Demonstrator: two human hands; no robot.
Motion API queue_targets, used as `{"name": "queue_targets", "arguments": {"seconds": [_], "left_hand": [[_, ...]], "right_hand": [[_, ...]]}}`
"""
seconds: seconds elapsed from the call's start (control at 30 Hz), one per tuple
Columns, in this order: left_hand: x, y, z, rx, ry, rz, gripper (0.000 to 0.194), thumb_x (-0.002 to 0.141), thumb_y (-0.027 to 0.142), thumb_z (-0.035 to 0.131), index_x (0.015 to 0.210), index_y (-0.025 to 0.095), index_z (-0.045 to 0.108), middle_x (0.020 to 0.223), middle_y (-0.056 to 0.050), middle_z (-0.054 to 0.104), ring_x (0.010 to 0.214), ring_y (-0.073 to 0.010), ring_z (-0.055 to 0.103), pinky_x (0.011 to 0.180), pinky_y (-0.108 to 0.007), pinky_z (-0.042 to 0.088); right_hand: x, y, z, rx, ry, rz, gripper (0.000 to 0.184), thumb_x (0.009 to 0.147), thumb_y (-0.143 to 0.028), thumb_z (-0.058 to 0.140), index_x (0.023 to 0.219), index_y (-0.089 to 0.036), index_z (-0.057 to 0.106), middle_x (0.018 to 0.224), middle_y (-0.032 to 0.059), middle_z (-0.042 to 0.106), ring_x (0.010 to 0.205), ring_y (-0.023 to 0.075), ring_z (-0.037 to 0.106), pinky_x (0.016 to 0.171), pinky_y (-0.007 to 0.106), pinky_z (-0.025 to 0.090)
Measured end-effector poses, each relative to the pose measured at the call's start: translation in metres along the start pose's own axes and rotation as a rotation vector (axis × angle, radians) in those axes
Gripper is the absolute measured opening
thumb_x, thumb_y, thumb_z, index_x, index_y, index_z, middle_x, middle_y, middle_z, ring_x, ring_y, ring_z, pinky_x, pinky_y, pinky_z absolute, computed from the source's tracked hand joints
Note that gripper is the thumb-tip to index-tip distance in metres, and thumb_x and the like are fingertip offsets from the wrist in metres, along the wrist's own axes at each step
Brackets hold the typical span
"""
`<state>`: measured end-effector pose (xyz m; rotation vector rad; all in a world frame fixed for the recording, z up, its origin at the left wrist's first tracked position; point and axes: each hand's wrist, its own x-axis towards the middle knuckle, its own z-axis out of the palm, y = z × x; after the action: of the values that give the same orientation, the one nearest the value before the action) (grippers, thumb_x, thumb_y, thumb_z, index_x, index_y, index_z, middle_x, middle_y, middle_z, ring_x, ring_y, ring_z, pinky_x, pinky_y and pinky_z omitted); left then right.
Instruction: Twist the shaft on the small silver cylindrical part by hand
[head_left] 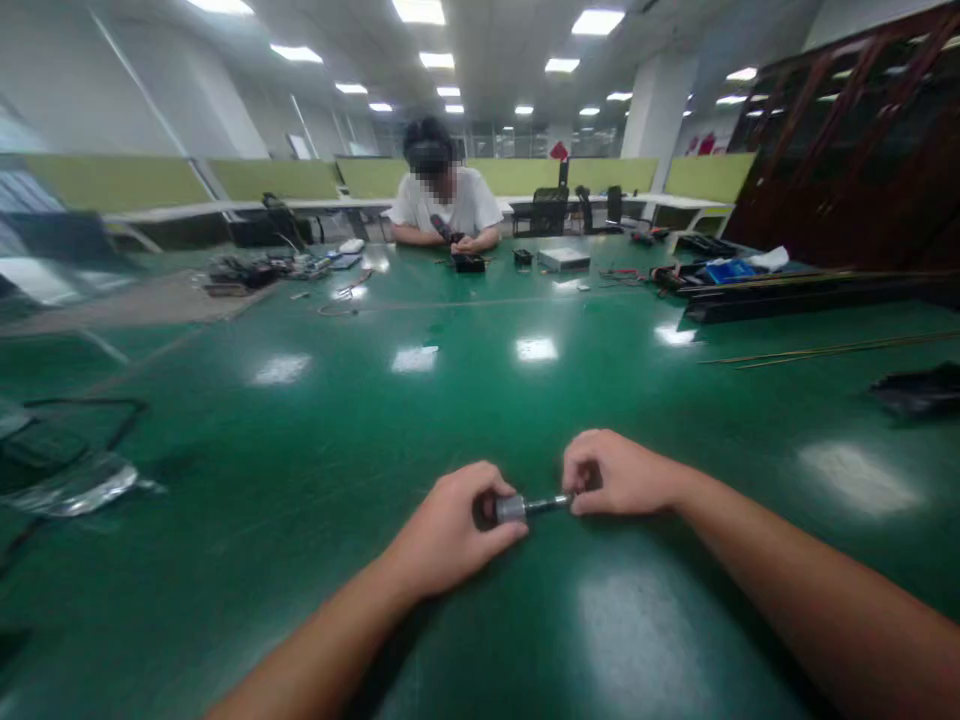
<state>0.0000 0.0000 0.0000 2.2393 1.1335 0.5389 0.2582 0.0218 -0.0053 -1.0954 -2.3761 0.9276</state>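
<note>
My left hand (466, 525) is closed around a short silver metal cylinder (511, 509), thumb below and fingers above. A thin shaft (546, 505), dark near the cylinder and bright at its far end, sticks out of it to the right. The tip of that shaft is pinched between the thumb and fingertips of my right hand (611, 475). Both hands are low over the green tabletop (450, 420), close in front of me. The exact kind of the piece is blurred, and its left end is partly hidden by my left fingers.
Across the table a person (446, 205) holds a dark tool over a small black box (469, 263). Electronic parts (247, 270) lie far left, a silver box (564, 259) at the back, long dark bars (795, 297) and thin rods (840, 349) to the right. A clear plastic bag (82, 485) lies near left.
</note>
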Motion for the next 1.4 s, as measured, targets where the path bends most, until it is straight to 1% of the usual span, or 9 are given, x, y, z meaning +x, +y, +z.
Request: {"name": "queue_targets", "arguments": {"seconds": [0.17,0.23,0.37,0.53,0.63,0.73,0.97,1.2,1.4], "left_hand": [[-0.001,0.001,0.003,0.016,0.023,0.008,0.017,0.076,0.025,0.073,0.086,0.017,0.062,0.079,0.0,0.06,0.072,-0.0152,0.057,0.064,-0.025,0.04],[0.0,0.0,0.004,0.016,0.038,0.013,0.017,0.074,0.022,0.073,0.086,0.017,0.062,0.08,0.0,0.06,0.073,-0.0153,0.057,0.064,-0.025,0.041],[-0.001,-0.001,0.002,0.009,0.046,0.039,0.02,0.074,0.025,0.075,0.088,0.017,0.062,0.083,-0.001,0.061,0.075,-0.0161,0.057,0.067,-0.026,0.042],[-0.001,-0.001,0.0,-0.018,0.025,0.039,0.016,0.089,0.033,0.061,0.092,0.018,0.064,0.082,-0.002,0.061,0.074,-0.0158,0.057,0.067,-0.026,0.043],[-0.002,0.0,-0.001,-0.003,0.01,0.034,0.015,0.084,0.031,0.065,0.092,0.018,0.064,0.081,-0.001,0.061,0.074,-0.0158,0.057,0.067,-0.026,0.043],[-0.002,0.001,-0.001,0.011,-0.003,0.023,0.015,0.082,0.029,0.067,0.092,0.018,0.064,0.081,-0.001,0.06,0.074,-0.0157,0.057,0.066,-0.026,0.042],[-0.002,0.002,-0.001,-0.008,-0.005,0.002,0.015,0.081,0.029,0.068,0.09,0.018,0.064,0.08,-0.001,0.061,0.073,-0.0154,0.058,0.065,-0.025,0.042],[-0.002,0.001,0.001,-0.002,0.006,0.009,0.015,0.079,0.029,0.07,0.088,0.018,0.063,0.08,0.0,0.061,0.073,-0.0158,0.058,0.066,-0.026,0.042],[-0.003,0.001,0.0,0.003,0.001,0.012,0.015,0.08,0.029,0.069,0.088,0.018,0.063,0.081,-0.001,0.061,0.074,-0.016,0.058,0.066,-0.026,0.042]], "right_hand": [[0.008,-0.015,0.021,-0.064,0.103,-0.121,0.009,0.074,-0.025,0.077,0.079,-0.018,0.073,0.073,0.0004,0.069,0.071,0.0144,0.061,0.074,0.028,0.042],[0.01,-0.02,0.032,-0.096,0.204,-0.116,0.006,0.076,-0.022,0.075,0.081,-0.018,0.073,0.076,0.0011,0.071,0.075,0.0153,0.062,0.074,0.029,0.041],[0.01,-0.022,0.044,-0.107,0.249,-0.1,0.008,0.078,-0.025,0.076,0.085,-0.021,0.074,0.082,0.0003,0.074,0.08,0.0161,0.063,0.08,0.031,0.039],[0.008,-0.021,0.044,-0.113,0.247,-0.117,0.012,0.077,-0.027,0.076,0.088,-0.022,0.073,0.083,-0.0005,0.073,0.083,0.0167,0.063,0.082,0.032,0.039],[0.006,-0.023,0.043,-0.104,0.274,-0.11,0.019,0.071,-0.022,0.078,0.089,-0.021,0.071,0.083,-0.0011,0.071,0.081,0.0162,0.062,0.08,0.031,0.039],[0.006,-0.025,0.043,-0.094,0.286,-0.09,0.016,0.07,-0.017,0.076,0.084,-0.02,0.069,0.079,-0.0014,0.069,0.077,0.0151,0.06,0.078,0.031,0.039],[0.008,-0.024,0.043,-0.09,0.263,-0.121,0.007,0.076,-0.02,0.074,0.082,-0.021,0.071,0.08,-0.0006,0.072,0.081,0.0166,0.062,0.081,0.032,0.039],[0.006,-0.023,0.043,-0.091,0.266,-0.172,0.013,0.071,-0.017,0.075,0.082,-0.019,0.071,0.08,-0.0002,0.072,0.08,0.0169,0.063,0.08,0.032,0.04],[0.006,-0.022,0.043,-0.095,0.262,-0.168,0.013,0.072,-0.015,0.073,0.084,-0.02,0.071,0.081,-0.0002,0.072,0.081,0.0169,0.063,0.081,0.032,0.04]]}}
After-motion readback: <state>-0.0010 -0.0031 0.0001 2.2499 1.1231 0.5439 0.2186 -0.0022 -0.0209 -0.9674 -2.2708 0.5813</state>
